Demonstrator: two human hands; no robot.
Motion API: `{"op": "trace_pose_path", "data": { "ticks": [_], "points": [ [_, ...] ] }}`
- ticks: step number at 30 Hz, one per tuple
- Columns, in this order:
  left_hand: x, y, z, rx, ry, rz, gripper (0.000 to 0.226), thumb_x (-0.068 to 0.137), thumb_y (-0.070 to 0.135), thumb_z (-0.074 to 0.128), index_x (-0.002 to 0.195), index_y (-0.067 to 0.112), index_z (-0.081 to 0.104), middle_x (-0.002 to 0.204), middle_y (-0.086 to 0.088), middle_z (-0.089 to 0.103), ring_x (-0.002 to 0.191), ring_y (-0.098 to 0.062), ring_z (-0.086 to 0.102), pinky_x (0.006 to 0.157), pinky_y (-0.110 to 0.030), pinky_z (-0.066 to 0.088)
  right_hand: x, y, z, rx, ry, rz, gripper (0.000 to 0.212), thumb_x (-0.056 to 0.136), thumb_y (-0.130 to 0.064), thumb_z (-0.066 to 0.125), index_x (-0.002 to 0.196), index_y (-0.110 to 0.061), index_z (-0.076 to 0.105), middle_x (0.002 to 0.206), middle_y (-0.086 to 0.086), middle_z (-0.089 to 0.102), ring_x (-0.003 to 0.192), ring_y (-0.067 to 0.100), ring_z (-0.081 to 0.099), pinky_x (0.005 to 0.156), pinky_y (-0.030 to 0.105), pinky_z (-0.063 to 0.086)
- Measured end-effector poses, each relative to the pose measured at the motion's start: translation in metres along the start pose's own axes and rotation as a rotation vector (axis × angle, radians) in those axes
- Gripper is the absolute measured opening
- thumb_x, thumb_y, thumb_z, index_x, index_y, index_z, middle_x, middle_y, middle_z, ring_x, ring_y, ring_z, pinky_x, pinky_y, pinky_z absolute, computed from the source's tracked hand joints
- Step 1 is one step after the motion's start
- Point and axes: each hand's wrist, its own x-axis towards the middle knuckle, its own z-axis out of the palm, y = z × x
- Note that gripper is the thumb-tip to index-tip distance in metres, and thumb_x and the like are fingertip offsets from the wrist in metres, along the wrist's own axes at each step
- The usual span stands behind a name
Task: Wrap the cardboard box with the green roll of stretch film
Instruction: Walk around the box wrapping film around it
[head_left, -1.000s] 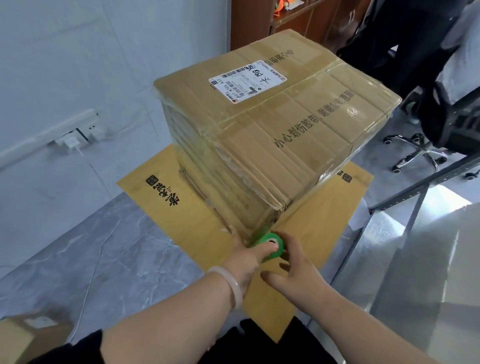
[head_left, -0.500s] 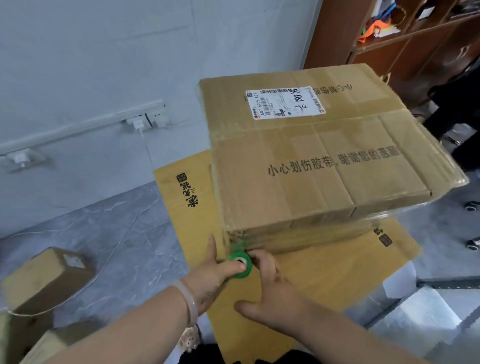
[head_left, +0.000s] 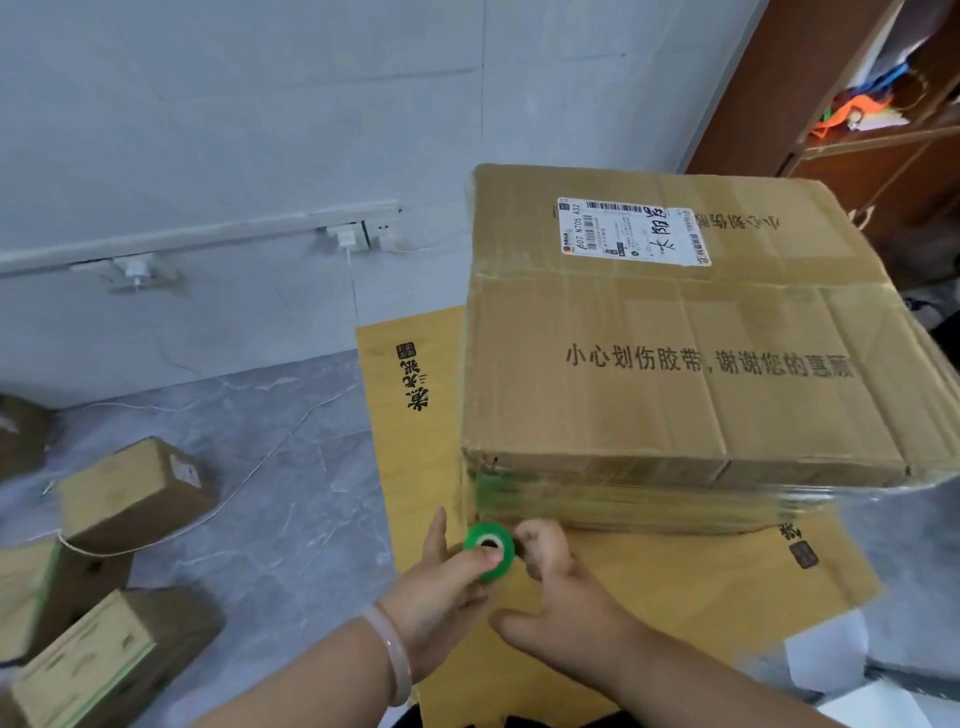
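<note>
- The green roll of stretch film (head_left: 488, 551) sits low at the near left corner of the cardboard box (head_left: 675, 364), just in front of that corner, its open core facing up toward the camera.
- A greenish band of film (head_left: 493, 491) already clings to the box's near side just above the roll, and the lower part of that side looks layered and glossy, so the wrap seems under way low down.
- The left hand (head_left: 436, 587) grasps the roll from the left of the corner, thumb pressed on its rim; a pale bangle (head_left: 392, 654) rings that wrist.
- The right hand (head_left: 556, 582) is at the roll's right side with fingers curled in; whether it pinches the roll or only the loose film I cannot tell.
- To do this step well, I judge: keep the film taut, hug the corner closely when rounding it, and overlap each pass on the last.
- The box rests on a flat cardboard sheet (head_left: 415, 441); small boxes (head_left: 135, 493) lie well left of it.
</note>
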Motion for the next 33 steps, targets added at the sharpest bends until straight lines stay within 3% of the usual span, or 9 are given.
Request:
{"op": "trace_pose_path", "data": {
  "ticks": [3,5,8,13,16,19,23,29,33],
  "points": [
    [-0.003,-0.010,0.004,-0.015,-0.012,0.039,0.129,0.060,0.020,0.082,0.156,0.040,-0.002,0.155,-0.009,0.033,0.136,-0.029,0.043,0.106,-0.036,0.036,-0.005,0.003,-0.007,-0.011,-0.036,-0.013,0.075,0.070,-0.033,0.069,0.131,-0.040,0.026,0.127,-0.021,0.040,0.125,-0.007,0.041,0.094,0.003,0.031],
    [-0.003,-0.016,0.009,-0.046,0.012,0.046,0.140,0.044,0.027,0.083,0.156,0.042,-0.001,0.156,-0.011,0.032,0.136,-0.029,0.044,0.104,-0.036,0.038,-0.005,0.003,-0.018,-0.136,-0.101,-0.073,0.083,0.072,-0.035,0.068,0.142,-0.043,0.023,0.129,-0.022,0.035,0.123,-0.008,0.037,0.096,0.003,0.027],
    [0.000,-0.028,0.023,-0.093,0.059,0.088,0.140,0.039,0.027,0.081,0.155,0.041,0.003,0.150,-0.015,0.039,0.129,-0.028,0.051,0.105,-0.035,0.039,-0.002,0.010,-0.033,-0.258,-0.178,-0.163,0.078,0.070,-0.037,0.065,0.139,-0.041,0.029,0.133,-0.021,0.032,0.129,-0.004,0.031,0.105,0.008,0.025],
    [0.009,-0.049,0.072,-0.126,0.148,0.165,0.130,0.045,0.033,0.079,0.155,0.041,0.010,0.144,-0.011,0.050,0.128,-0.027,0.053,0.115,-0.042,0.031,0.003,0.043,-0.066,-0.254,-0.345,-0.059,0.078,0.056,-0.051,0.063,0.122,-0.045,0.021,0.136,-0.012,0.045,0.122,0.002,0.047,0.104,0.026,0.041],
    [0.016,-0.050,0.104,-0.209,0.248,0.204,0.133,0.044,0.034,0.079,0.154,0.047,0.005,0.143,-0.008,0.050,0.126,-0.023,0.053,0.107,-0.040,0.036,-0.001,0.057,-0.097,-0.324,-0.445,-0.058,0.099,0.054,-0.055,0.062,0.136,-0.049,0.007,0.134,-0.007,0.047,0.124,0.002,0.047,0.104,0.023,0.039],
    [0.022,-0.050,0.134,-0.360,0.342,0.260,0.129,0.051,0.031,0.080,0.154,0.046,0.005,0.146,-0.008,0.048,0.130,-0.026,0.050,0.113,-0.044,0.035,0.001,0.060,-0.120,-0.375,-0.557,-0.107,0.109,0.068,-0.046,0.068,0.145,-0.045,-0.010,0.146,-0.007,0.038,0.135,0.004,0.036,0.109,0.023,0.033],
    [0.021,-0.058,0.157,-0.536,0.480,0.260,0.094,0.089,0.017,0.068,0.155,0.044,0.006,0.144,-0.006,0.048,0.134,-0.028,0.047,0.107,-0.042,0.036,0.003,0.058,-0.131,-0.398,-0.569,-0.146,0.099,0.075,-0.038,0.068,0.146,-0.037,-0.001,0.154,-0.001,0.021,0.140,0.015,0.027,0.106,0.023,0.028],
    [0.020,-0.066,0.160,-0.624,0.535,0.278,0.079,0.098,0.012,0.052,0.155,0.044,0.008,0.136,-0.009,0.052,0.129,-0.029,0.049,0.112,-0.044,0.031,0.005,0.062,-0.126,-0.283,-0.584,-0.177,0.081,0.075,-0.028,0.070,0.133,-0.040,0.014,0.145,-0.005,0.027,0.129,0.004,0.030,0.103,0.017,0.026],
    [0.018,-0.074,0.157,-0.617,0.478,0.264,0.092,0.092,0.014,0.064,0.154,0.047,0.004,0.131,-0.005,0.054,0.134,-0.032,0.046,0.114,-0.049,0.034,0.003,0.061,-0.132,-0.298,-0.593,-0.221,0.090,0.078,-0.031,0.068,0.144,-0.042,0.008,0.141,-0.012,0.020,0.134,0.004,0.023,0.106,0.019,0.022]
  ]
}}
